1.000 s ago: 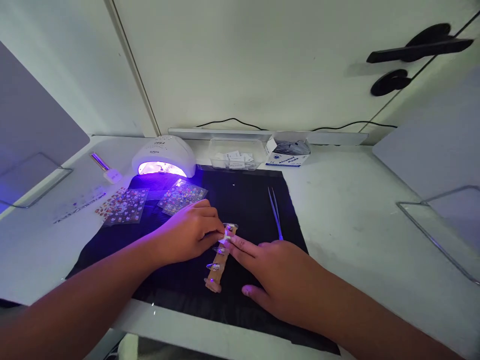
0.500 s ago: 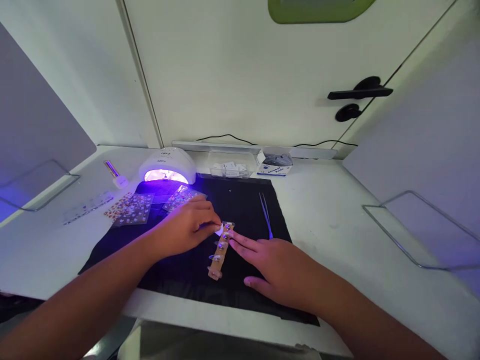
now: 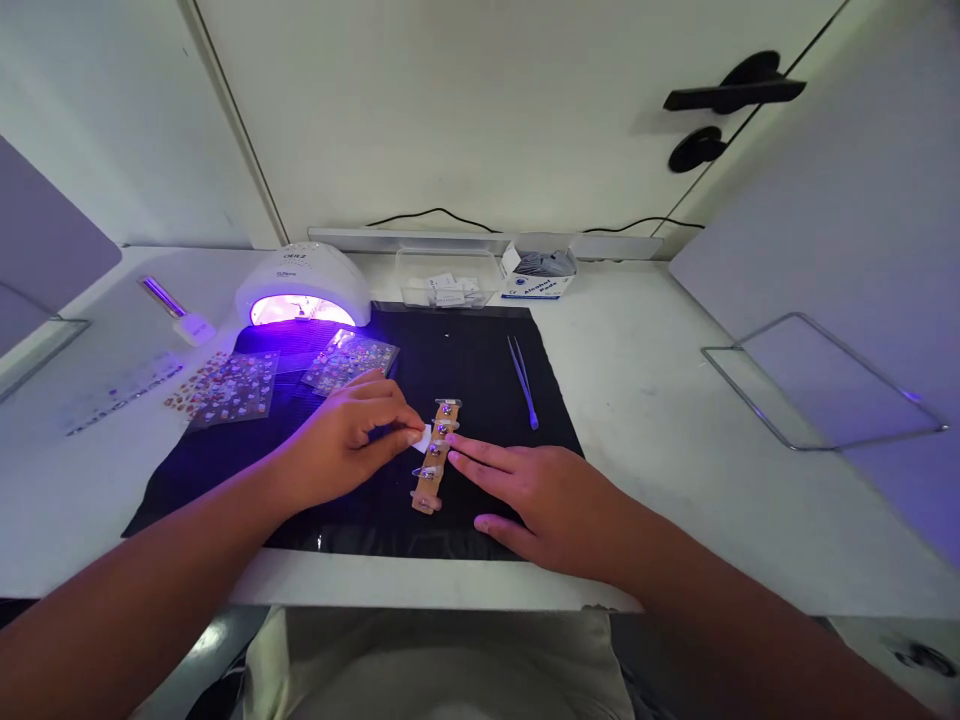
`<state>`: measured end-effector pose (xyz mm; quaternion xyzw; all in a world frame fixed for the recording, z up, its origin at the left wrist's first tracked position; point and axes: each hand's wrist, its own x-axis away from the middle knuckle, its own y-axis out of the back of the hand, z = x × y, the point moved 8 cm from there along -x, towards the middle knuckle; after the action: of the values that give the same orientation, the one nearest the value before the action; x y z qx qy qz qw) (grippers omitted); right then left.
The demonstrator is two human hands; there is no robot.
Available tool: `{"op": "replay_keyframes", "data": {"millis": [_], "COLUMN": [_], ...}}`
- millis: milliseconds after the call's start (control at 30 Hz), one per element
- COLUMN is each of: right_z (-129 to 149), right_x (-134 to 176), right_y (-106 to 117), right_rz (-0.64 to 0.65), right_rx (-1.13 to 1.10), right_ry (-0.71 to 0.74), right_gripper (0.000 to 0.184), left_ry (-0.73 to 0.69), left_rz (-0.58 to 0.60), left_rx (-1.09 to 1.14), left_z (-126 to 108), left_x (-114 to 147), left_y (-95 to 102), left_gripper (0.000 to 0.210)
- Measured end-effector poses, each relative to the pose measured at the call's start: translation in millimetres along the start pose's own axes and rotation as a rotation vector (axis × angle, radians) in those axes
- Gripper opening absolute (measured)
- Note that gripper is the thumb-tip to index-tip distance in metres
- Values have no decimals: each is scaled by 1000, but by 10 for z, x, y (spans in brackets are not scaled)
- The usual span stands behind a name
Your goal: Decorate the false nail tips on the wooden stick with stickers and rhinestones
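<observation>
Hands (image 3: 442, 470) at nail strip (image 3: 433, 455), tweezers (image 3: 523, 380) beside

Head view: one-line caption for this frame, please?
Left hand pinches a small white pad against a wooden nail-tip stick; right hand steadies it.

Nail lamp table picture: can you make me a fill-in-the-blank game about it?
1. The nail lamp glows ____.
2. The wooden stick of fake nails lies on a ____ mat.
3. The left hand pinches a small ____ pad.
4. The tweezers lie to the ____ of the stick.

Missing words: purple, black, white, right
</observation>
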<state>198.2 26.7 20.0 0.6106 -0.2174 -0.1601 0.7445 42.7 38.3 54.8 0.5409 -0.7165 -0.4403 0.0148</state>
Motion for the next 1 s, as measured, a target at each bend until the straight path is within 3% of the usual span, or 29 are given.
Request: {"op": "replay_keyframes", "data": {"millis": [200,600,1000], "right_z": [25,106,110], "right_x": [-26,-115,-110], "right_y": [-51,-135,-151], "right_rz": [-34,-18,-42], "right_rx": [74,90,127], "right_ry": [43,77,74], "right_gripper": [63,61,64], "left_ry": [24,2,8], "left_rz": [59,164,210], "left_rx": [-39,-166,-218], "left_z": [-19,-52,-13], "left_x": [-44,-88,-26], "left_y": [-190,-349,-254], "left_gripper": [11,16,20]}}
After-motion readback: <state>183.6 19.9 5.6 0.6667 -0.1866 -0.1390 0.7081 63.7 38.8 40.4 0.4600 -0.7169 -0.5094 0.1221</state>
